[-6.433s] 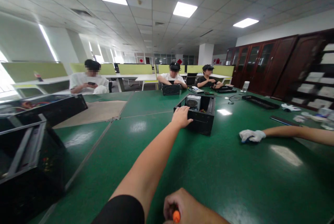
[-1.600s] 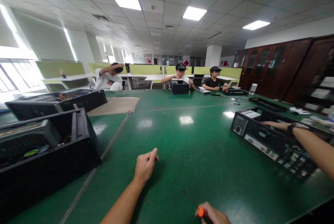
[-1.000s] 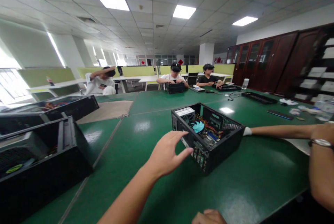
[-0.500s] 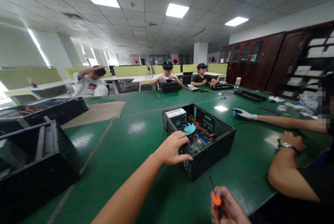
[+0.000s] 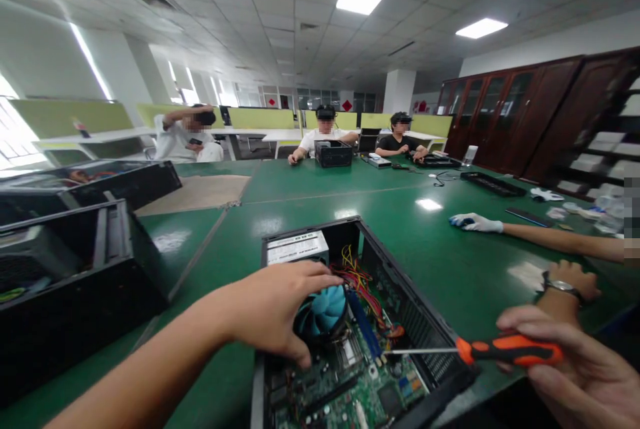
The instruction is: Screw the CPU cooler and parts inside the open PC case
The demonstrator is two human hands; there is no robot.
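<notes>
An uncovered black computer case (image 5: 419,295) lies on the green table, its circuit board (image 5: 350,389) facing up. My left hand (image 5: 273,309) reaches over the cooling fan (image 5: 327,312) with blue blades. Its thumb and fingers are spread around the fan's left side; whether they touch it I cannot tell. At the right, my right hand (image 5: 575,369) grips an orange and black screwdriver (image 5: 510,350). The shaft points left over the board, near the blue memory slots (image 5: 365,325). Coloured wires (image 5: 357,275) and a power supply (image 5: 297,249) sit at the case's far end.
Two more open cases (image 5: 85,275) stand on the left, beside a cardboard sheet (image 5: 200,194). On the right are a co-worker's gloved hand (image 5: 475,222) and another hand wearing a watch (image 5: 570,285). People sit across the green table (image 5: 220,282); a black panel (image 5: 493,184) lies at the back right.
The case is now nearer and turned, showing more of the board. My left hand has gone from the case's near edge to the fan. My right hand has raised the screwdriver over the case.
</notes>
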